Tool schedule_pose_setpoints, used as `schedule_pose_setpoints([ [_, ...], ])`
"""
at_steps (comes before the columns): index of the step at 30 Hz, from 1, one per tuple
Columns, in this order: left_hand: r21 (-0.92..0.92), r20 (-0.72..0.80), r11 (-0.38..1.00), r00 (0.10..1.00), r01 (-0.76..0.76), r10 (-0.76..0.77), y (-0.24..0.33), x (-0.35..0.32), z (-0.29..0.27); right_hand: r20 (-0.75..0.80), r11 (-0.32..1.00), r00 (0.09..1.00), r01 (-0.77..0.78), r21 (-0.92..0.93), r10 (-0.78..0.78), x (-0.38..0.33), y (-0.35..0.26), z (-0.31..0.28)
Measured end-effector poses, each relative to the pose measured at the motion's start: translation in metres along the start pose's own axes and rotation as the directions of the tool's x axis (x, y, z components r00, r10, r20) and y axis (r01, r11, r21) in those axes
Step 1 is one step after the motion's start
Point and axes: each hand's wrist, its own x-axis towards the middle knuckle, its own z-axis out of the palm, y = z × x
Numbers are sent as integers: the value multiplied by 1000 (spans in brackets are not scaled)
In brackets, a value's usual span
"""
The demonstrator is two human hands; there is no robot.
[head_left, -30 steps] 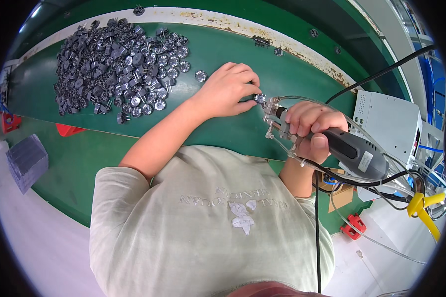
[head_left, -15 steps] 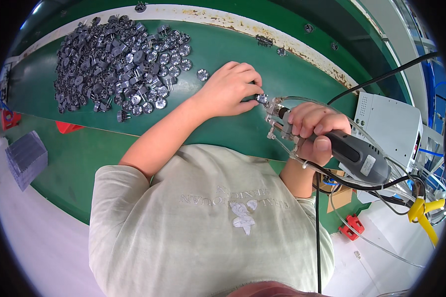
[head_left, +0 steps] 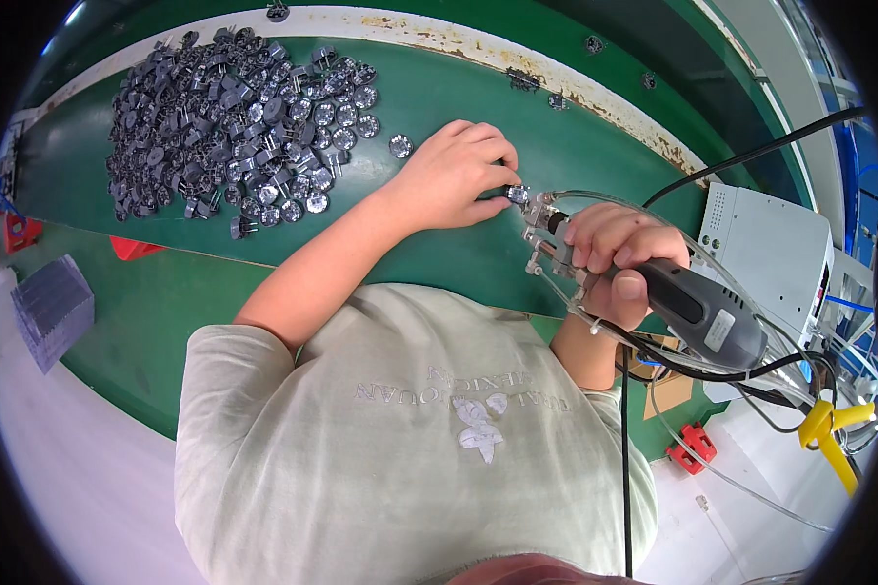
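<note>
1. Left hand: thumb and forefinger are nearly closed on a small dark part with a clear face, which sits at the fingertips, on the hand's right side.
2. That part meets the metal head of a handheld tool; whether the two actually touch is too small to tell.
3. Right hand: just right of and below the left hand's grip, its fingers and thumb are wrapped round the gray-and-black tool body, which slants away down to the right.
4. Just left of the left hand, a single loose part lies on the green bench.
5. Farther left of that grip spreads a large heap of similar parts, many with pins showing.
6. Right of the tool grip stands a pale box-shaped unit; a black cable arcs above that grip.
</note>
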Motion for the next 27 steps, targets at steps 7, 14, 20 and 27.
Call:
schedule_pose_setpoints([
  [7, 5, 7, 1000, 1000, -29, 29, -1, 3, -2, 5, 997, 1000, -22, -69, 22, 5, 4, 8],
  [14, 52, -14, 997, 999, -48, 49, 8, 7, -4, 28, 997, 997, -71, -21, 72, 7, 0, 4],
  [20, 145, 35, 989, 999, 12, -17, 15, 28, -29, -104, 977, 981, 174, 125, -161, 12, -43, -12],
  [27, 391, -212, 822, 910, 413, -357, -101, 115, -64, -184, 992, 975, 122, -44, -128, 10, -38, -13],
])
